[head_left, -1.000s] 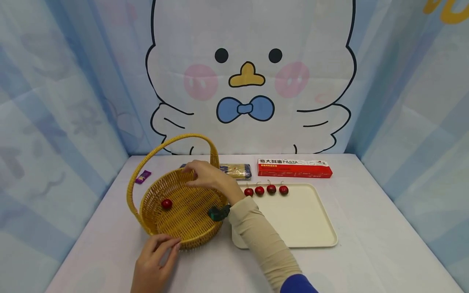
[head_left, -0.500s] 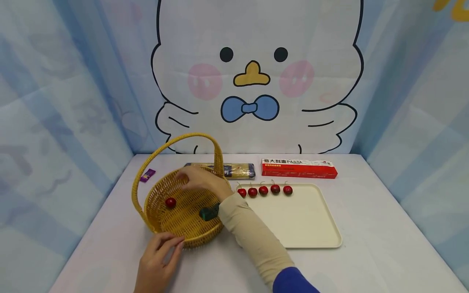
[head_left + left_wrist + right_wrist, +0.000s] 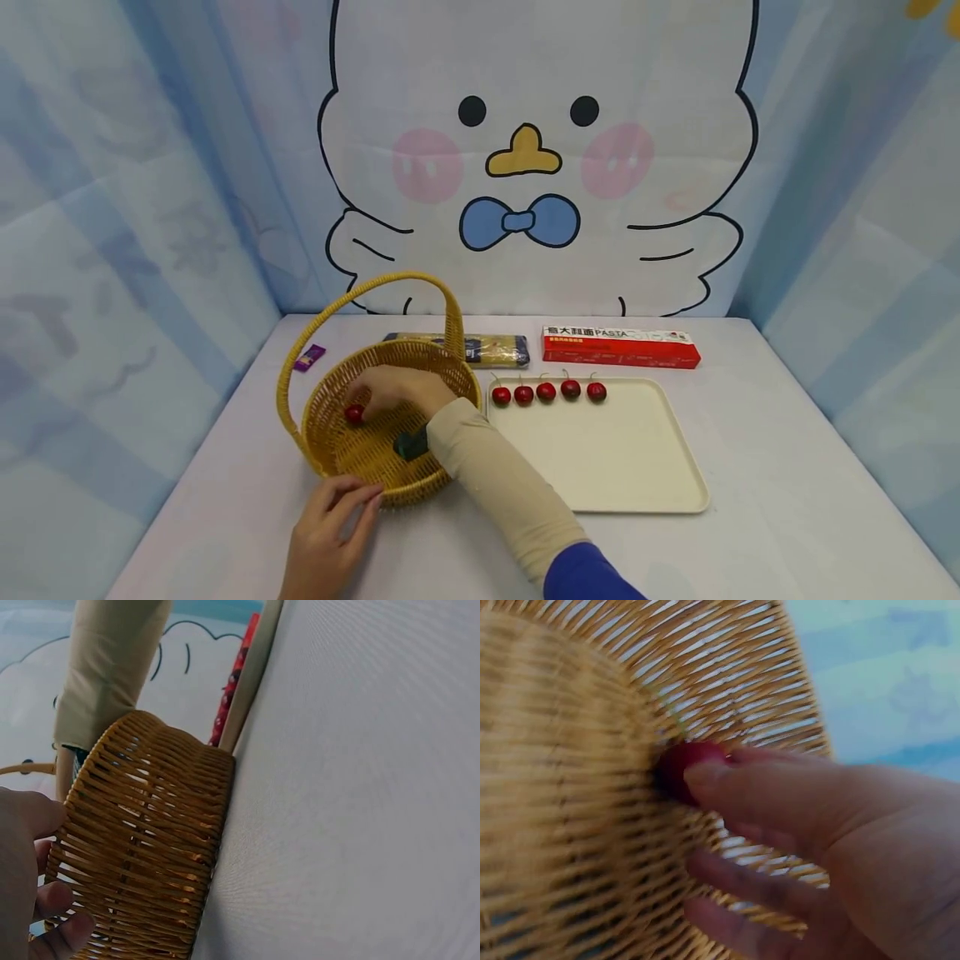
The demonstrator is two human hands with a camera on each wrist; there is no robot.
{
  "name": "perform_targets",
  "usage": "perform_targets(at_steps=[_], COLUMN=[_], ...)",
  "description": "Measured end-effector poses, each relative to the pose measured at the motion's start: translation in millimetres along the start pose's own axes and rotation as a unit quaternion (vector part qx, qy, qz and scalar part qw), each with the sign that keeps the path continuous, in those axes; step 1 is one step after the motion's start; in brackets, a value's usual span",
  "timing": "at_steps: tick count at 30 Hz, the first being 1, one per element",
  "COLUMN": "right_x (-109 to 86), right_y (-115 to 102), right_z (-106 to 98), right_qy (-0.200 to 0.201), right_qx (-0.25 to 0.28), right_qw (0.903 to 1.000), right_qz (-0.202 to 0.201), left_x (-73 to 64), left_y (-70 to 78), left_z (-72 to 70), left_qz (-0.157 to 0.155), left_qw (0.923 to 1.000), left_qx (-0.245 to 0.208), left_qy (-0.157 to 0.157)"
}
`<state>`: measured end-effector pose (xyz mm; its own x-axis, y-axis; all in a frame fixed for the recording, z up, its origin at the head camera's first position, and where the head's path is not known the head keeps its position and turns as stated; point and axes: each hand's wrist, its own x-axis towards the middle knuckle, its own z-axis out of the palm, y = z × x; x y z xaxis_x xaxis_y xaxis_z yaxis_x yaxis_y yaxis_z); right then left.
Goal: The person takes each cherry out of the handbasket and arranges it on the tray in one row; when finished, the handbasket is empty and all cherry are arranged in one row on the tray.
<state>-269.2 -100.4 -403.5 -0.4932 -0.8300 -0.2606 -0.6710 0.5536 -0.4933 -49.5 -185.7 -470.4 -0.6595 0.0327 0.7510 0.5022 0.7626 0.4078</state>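
Note:
In the head view, a yellow wicker basket (image 3: pixel 367 454) with a tall arched handle (image 3: pixel 360 292) stands tilted toward me. Inside it lies one dark red cherry (image 3: pixel 354 414). My right hand (image 3: pixel 401 389) reaches into the basket, and in the right wrist view its thumb and forefinger pinch the cherry (image 3: pixel 679 766) against the woven wall. The other fingers hang apart below. At the near side, my left hand (image 3: pixel 326 533) holds the basket rim between thumb and fingers; the left wrist view shows the fingers (image 3: pixel 56 900) at the rim of the wicker wall (image 3: pixel 142 847).
Right of the basket lies a cream tray (image 3: pixel 622 450) with a row of several cherries (image 3: pixel 546 392) along its far edge. Behind stand a red pasta box (image 3: pixel 621 347) and a pasta packet (image 3: pixel 497 351). A small purple packet (image 3: pixel 309 358) lies at far left.
My right hand has moved down and toward me inside the basket, from above the far side to the cherry. My left hand stays at the rim. The head view has shifted slightly left.

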Motion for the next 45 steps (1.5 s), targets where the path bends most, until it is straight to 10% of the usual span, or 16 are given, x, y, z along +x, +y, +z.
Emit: perform_targets(at_steps=[22,45], right_x=[-12.7,-123.4], right_y=[1.7,36.3], right_z=[-11.4,-41.2], right_qy=[0.004,0.178], right_qx=[-0.016,-0.023], right_qw=[0.9999,0.9837], right_qz=[0.005,-0.012], left_x=[-0.1,-0.1], left_y=[1.2,-4.0], left_z=[-0.5,6.0], left_qz=[0.000,0.037], left_qw=[0.9999,0.9988], left_qx=[0.017,0.001], left_qy=[-0.004,0.034])
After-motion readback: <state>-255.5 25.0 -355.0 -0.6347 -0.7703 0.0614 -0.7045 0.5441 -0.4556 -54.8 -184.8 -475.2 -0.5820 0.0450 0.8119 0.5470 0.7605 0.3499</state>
